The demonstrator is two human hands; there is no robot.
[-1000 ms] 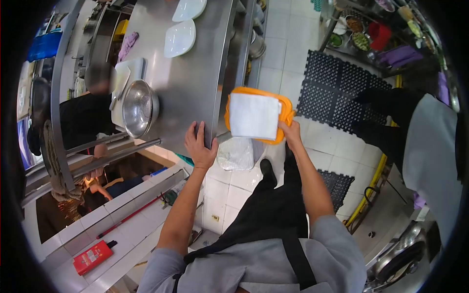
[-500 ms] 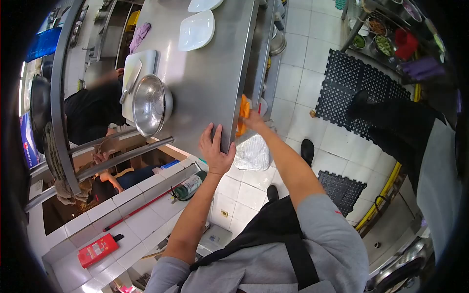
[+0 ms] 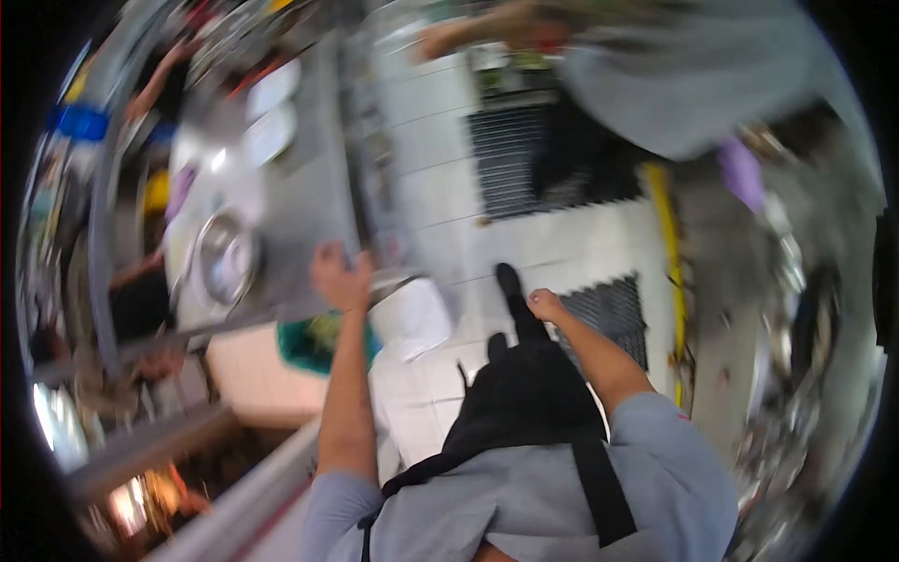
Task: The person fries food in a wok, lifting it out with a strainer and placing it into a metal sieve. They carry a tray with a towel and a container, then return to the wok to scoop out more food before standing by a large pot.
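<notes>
Left hand (image 3: 343, 279) smeared and indistinct

Steel table (image 3: 304, 211): metal bowl (image 3: 226, 259), two white dishes (image 3: 271, 135), purple cloth (image 3: 181, 191) | White tiled floor (image 3: 438, 192): black mats (image 3: 615, 314)

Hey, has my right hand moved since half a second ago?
Yes. Judged against the steel counter, your right hand has moved away from its edge, rightward in the view.

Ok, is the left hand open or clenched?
Open: the left hand looks spread at the edge of the steel table, with nothing visible in its grasp; blur hides whether it touches.
</notes>
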